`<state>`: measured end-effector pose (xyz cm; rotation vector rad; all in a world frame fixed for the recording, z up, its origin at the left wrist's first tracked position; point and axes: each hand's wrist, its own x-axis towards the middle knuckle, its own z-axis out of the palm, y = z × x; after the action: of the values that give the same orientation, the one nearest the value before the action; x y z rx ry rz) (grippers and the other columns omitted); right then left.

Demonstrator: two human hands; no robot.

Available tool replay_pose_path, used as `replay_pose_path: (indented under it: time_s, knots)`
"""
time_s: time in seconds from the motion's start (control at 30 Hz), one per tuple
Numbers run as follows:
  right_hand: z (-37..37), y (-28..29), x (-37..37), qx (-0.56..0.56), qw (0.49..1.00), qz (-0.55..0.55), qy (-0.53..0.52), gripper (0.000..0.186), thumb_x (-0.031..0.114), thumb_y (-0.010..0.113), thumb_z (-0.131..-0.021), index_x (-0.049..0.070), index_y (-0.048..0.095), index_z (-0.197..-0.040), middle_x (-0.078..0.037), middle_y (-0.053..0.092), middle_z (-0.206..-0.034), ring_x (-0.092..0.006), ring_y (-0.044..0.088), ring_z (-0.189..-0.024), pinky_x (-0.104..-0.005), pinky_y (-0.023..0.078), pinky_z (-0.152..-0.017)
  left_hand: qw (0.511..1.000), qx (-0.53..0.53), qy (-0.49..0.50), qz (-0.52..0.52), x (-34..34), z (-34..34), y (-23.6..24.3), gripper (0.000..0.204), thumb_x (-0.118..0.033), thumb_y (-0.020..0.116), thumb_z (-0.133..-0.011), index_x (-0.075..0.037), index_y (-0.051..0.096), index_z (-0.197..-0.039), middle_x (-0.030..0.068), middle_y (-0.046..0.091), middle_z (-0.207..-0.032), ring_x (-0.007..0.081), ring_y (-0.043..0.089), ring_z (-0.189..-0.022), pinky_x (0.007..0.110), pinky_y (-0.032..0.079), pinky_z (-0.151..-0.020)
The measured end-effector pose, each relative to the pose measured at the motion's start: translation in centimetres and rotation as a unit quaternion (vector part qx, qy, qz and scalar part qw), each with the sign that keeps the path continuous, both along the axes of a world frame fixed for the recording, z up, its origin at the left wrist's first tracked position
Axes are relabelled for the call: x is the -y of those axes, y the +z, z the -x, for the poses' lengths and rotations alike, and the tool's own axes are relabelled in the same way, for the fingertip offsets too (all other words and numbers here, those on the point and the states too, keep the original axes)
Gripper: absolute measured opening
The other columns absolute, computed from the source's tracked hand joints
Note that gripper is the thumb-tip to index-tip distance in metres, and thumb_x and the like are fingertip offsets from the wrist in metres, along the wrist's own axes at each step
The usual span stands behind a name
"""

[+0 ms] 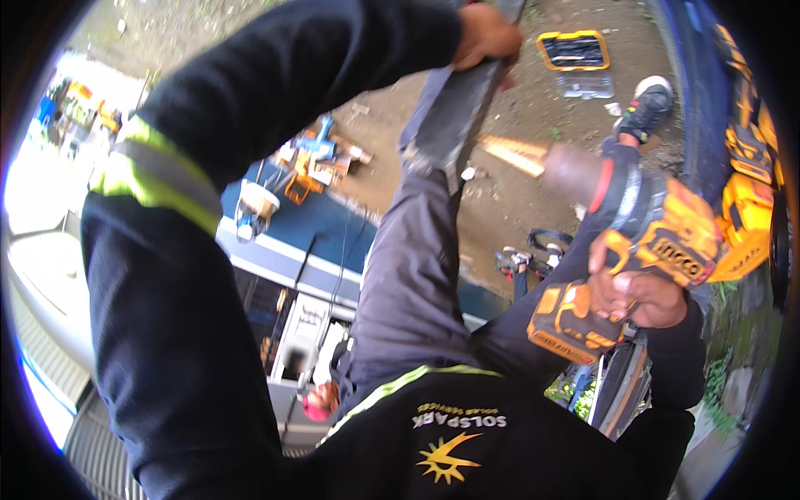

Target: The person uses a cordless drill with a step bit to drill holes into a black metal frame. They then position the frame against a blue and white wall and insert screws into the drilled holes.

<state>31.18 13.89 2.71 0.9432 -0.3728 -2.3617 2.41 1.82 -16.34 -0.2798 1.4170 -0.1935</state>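
My left hand (490,37) grips a long dark grey bar (454,108) at the top centre, and the bar runs down beside my bent leg (408,250). My right hand (625,296) holds an orange-and-black cordless drill (667,237) by its handle at the right, with its battery (567,321) below. The drill's front end is blurred and points up-left toward the bar; whether it touches anything I cannot tell. My shoe (646,108) shows at the upper right.
An open yellow-and-black case (575,52) lies on the dirt ground (500,208). Orange equipment (746,225) stands at the right. Cluttered tools (317,167) are at the left, near a blue strip (275,208). Another person in a red cap (317,404) is low in the view, beside white equipment.
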Motion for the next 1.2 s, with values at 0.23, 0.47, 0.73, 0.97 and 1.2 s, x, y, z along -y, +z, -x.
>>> replay_pose_path:
  time_s: [0.23, 0.47, 0.73, 0.97, 1.2]
  knots:
    - [-2.7, 1.8, -0.9, -0.005, 0.997, -0.051, -0.063, 0.035, 0.008, 0.067, -0.093, -0.005, 0.053, -0.122, 0.0, 0.055, -0.073, -0.0071, 0.051, -0.065, -0.0246, 0.043, -0.062, 0.993, 0.007, 0.11, -0.042, -1.6, 1.7, 3.4, 0.021, 0.004, 0.065, -0.091, 0.019, 0.057, -0.105, 0.0277, 0.065, -0.093, 0.0364, 0.075, -0.08, 0.046, 0.069, -0.068]
    - [-6.4, 1.9, 1.4, 0.045, 0.994, -0.034, -0.088, 0.034, 0.007, 0.066, -0.092, -0.004, 0.055, -0.122, 0.001, 0.054, -0.073, -0.0059, 0.05, -0.063, -0.0236, 0.042, -0.059, 0.997, 0.039, 0.041, -0.049, -3.0, 2.0, 3.9, 0.029, -0.005, 0.068, -0.096, 0.019, 0.059, -0.11, 0.023, 0.068, -0.099, 0.0296, 0.076, -0.086, 0.036, 0.067, -0.078]
    - [-6.7, 1.1, 4.7, -0.011, 0.994, -0.07, -0.086, 0.03, 0.006, 0.062, -0.095, -0.003, 0.055, -0.122, 0.002, 0.056, -0.075, -0.007, 0.053, -0.065, -0.0247, 0.045, -0.061, 0.998, 0.025, 0.043, -0.03, -2.9, 2.2, 3.8, 0.027, -0.003, 0.067, -0.095, 0.02, 0.059, -0.108, 0.0221, 0.067, -0.096, 0.0327, 0.075, -0.085, 0.04, 0.067, -0.078]
    - [-6.0, 0.5, 6.8, -0.037, 0.978, -0.186, -0.092, 0.02, 0.002, 0.061, -0.094, 0.001, 0.065, -0.114, 0.004, 0.064, -0.082, -0.0067, 0.059, -0.074, -0.0258, 0.05, -0.071, 0.999, 0.017, 0.046, -0.019, -3.0, 2.4, 3.8, 0.026, -0.002, 0.067, -0.095, 0.019, 0.059, -0.107, 0.0212, 0.067, -0.095, 0.0329, 0.075, -0.084, 0.04, 0.067, -0.077]
    - [-4.3, -0.3, 6.5, -0.026, 0.972, -0.185, -0.145, 0.024, 0.003, 0.065, -0.091, 0.001, 0.065, -0.114, -0.001, 0.068, -0.086, -0.0093, 0.06, -0.068, -0.0262, 0.05, -0.064, 0.997, 0.026, 0.066, -0.019, -2.7, 2.4, 3.6, 0.026, -0.002, 0.068, -0.094, 0.018, 0.059, -0.108, 0.0221, 0.067, -0.095, 0.0318, 0.075, -0.083, 0.04, 0.067, -0.077]
